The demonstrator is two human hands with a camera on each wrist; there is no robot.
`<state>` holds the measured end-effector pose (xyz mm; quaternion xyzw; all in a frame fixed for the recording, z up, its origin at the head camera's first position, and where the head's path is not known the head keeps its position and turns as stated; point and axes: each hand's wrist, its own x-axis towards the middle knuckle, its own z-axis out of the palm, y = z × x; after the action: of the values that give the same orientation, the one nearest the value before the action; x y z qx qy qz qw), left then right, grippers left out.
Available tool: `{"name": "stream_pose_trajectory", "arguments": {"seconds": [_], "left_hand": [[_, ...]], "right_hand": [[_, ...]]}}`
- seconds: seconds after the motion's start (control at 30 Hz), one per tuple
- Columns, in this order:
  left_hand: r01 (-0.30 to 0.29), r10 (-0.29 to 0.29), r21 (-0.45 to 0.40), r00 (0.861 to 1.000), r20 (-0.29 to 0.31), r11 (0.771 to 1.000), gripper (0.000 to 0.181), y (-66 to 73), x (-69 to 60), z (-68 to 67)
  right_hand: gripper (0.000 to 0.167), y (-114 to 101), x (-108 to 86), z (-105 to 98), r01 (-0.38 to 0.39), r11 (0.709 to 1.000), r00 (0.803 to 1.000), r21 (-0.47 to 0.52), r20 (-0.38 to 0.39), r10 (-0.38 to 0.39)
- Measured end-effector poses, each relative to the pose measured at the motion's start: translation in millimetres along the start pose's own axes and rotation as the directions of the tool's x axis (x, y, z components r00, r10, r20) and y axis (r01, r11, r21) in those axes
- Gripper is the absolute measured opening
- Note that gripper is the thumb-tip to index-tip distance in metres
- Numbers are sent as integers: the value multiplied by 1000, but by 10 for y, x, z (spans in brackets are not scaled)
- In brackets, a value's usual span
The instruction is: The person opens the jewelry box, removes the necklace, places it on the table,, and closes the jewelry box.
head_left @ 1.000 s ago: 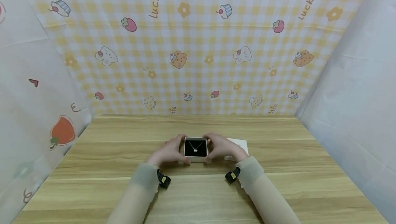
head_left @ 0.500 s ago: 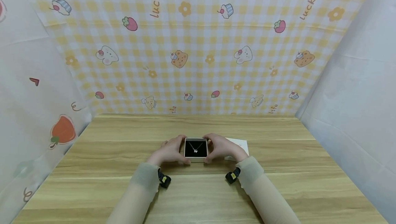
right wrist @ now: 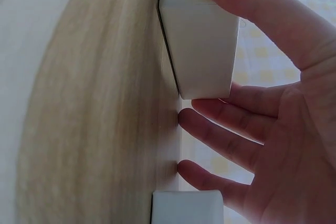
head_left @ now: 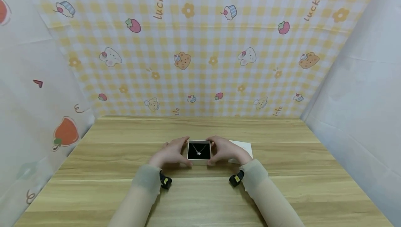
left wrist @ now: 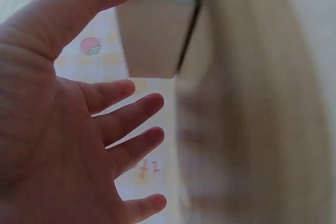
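A small white jewelry box stands uncovered on the wooden table in the head view. On its black insert lies a thin necklace with a small pale pendant. The left hand holds the box's left side, thumb at the near face and fingertips by the far edge. From the opposite side, the right hand holds it the same way. Both wrist views show the thumbs against the near face of the box; the remaining fingers are spread beyond it. Contact of the left fingers with the far side cannot be told.
A flat white box lid lies on the table, partly behind the right hand and wrist. Its white side shows at the bottom of the right wrist view. A yellow checked cloth hangs behind the wooden table.
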<state>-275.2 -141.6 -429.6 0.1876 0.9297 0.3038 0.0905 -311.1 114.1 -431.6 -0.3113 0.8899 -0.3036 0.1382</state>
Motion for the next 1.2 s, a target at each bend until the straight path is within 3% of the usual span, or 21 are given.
{"name": "stream_pose_trajectory", "arguments": {"seconds": [0.13, 0.3, 0.43, 0.63, 0.97, 1.2], "left_hand": [[-5, 5, 4, 1000, 11, 1000, 105, 25, -27, -100], [-61, 61, 6, 998, -7, 998, 78, 95, -53, -210], [-102, 103, 30, 994, -32, 994, 60, 190, -43, -253], [-118, 123, 61, 990, -75, 991, 47, 345, -27, -270], [-108, 144, 212, 976, -165, 971, 38, 416, 3, -198], [-33, 88, 299, 981, -173, 954, 32, 442, 38, -196]], "right_hand": [[90, 17, -16, -9, -7, 1000, 1000, -5, -4, 7], [90, 46, -40, 3, -14, 1000, 1000, 8, -5, 14], [90, 66, -56, 21, -22, 999, 1000, 30, -10, 22], [91, 87, -54, 46, -9, 1000, 1000, 18, -8, 10], [90, 58, -25, 61, -7, 1000, 1000, 1, 7, 7], [91, 21, -16, 0, -12, 1000, 1000, -8, 4, 12]]}}
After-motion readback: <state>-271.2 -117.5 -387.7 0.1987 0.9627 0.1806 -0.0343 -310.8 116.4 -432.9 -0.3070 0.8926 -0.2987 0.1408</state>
